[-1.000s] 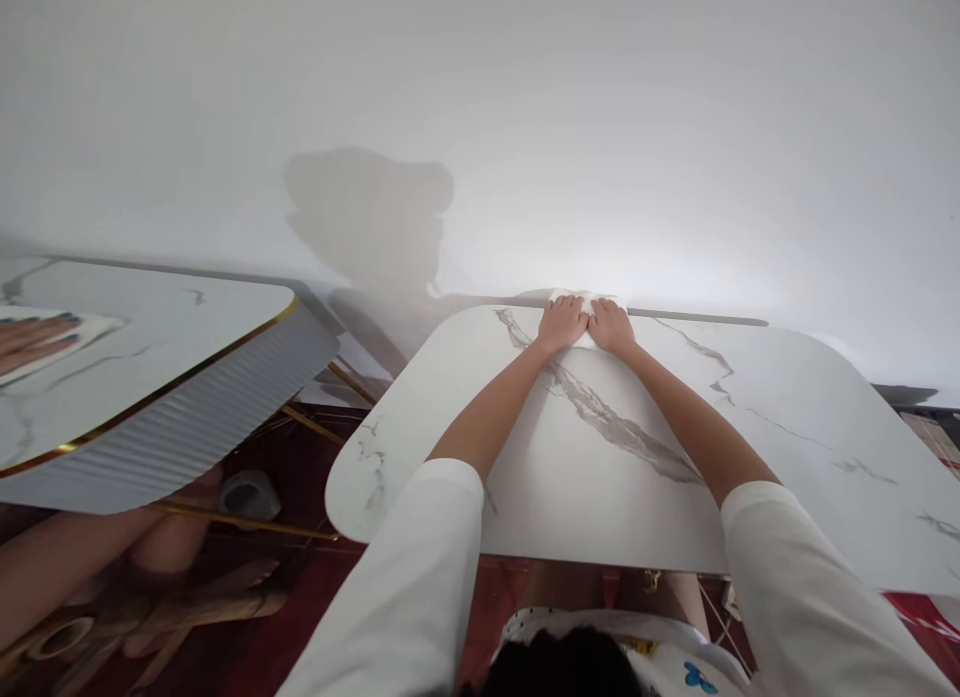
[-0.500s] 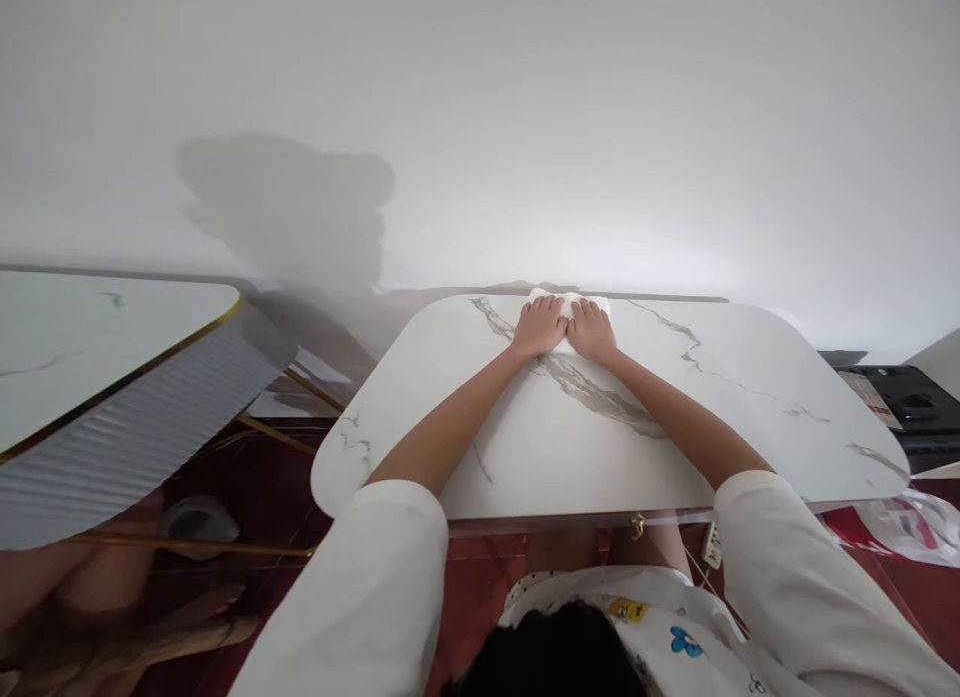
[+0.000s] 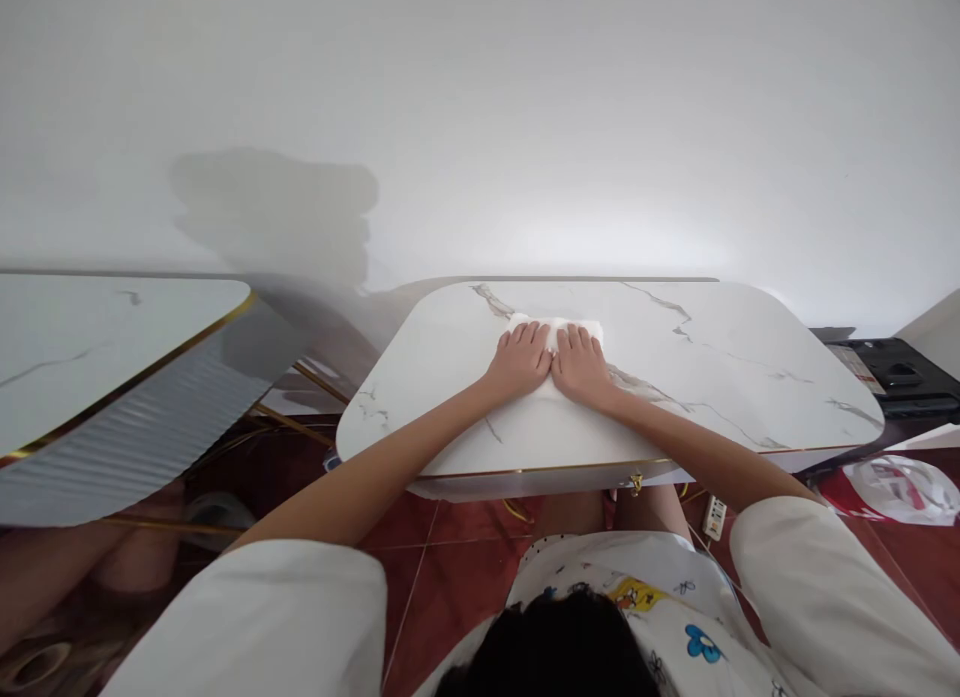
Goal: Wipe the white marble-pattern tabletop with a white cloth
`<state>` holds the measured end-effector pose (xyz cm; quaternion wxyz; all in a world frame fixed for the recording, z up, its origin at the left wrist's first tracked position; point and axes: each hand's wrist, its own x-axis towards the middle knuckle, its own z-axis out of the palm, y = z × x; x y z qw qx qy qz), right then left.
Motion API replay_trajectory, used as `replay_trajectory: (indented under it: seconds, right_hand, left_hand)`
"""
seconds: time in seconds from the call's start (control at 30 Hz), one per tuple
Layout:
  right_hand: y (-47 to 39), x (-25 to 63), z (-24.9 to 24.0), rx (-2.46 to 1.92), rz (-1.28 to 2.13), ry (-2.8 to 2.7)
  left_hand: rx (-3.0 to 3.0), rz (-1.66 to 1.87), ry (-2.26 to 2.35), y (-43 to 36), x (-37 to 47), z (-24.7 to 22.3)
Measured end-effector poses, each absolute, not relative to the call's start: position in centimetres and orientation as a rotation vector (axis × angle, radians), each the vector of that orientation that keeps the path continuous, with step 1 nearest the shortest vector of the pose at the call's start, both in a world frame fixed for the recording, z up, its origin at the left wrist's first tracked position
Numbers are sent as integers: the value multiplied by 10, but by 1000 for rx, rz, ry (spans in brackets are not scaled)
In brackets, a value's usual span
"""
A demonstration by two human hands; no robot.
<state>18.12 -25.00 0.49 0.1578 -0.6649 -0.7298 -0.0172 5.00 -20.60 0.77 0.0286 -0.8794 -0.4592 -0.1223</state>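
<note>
A folded white cloth [image 3: 555,329] lies on the marble-patterned tabletop [image 3: 720,377], left of its middle. My left hand [image 3: 521,360] rests flat on the cloth's left part, fingers stretched toward the wall. Beside it, my right hand [image 3: 581,364] presses flat on the right part, its fingers also extended. The two thumbs meet or nearly meet at the middle. Much of the cloth is hidden under both palms.
A wall [image 3: 480,127] stands behind the tabletop. On the left is a second marble-patterned table [image 3: 97,347] with a gold edge and ribbed side. A black appliance [image 3: 904,372], a plastic bag [image 3: 896,489] and a power strip [image 3: 715,517] are to the right.
Both hands and the cloth have moved from the tabletop's back edge toward me. My elbows have spread wider, and the view has shifted slightly.
</note>
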Motion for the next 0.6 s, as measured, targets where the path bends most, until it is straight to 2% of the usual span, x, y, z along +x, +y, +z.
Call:
replay_trajectory:
  seconds: [0.3,0.6]
  right_hand:
    - [-332,151,6,-1859,79,-2092]
    - [-362,194,-1,-1797,54,-2155]
  left_hand:
    - [-2641,-316,-1555,-292,15,1]
    - [-2624,-297,-1612,-329,57,1]
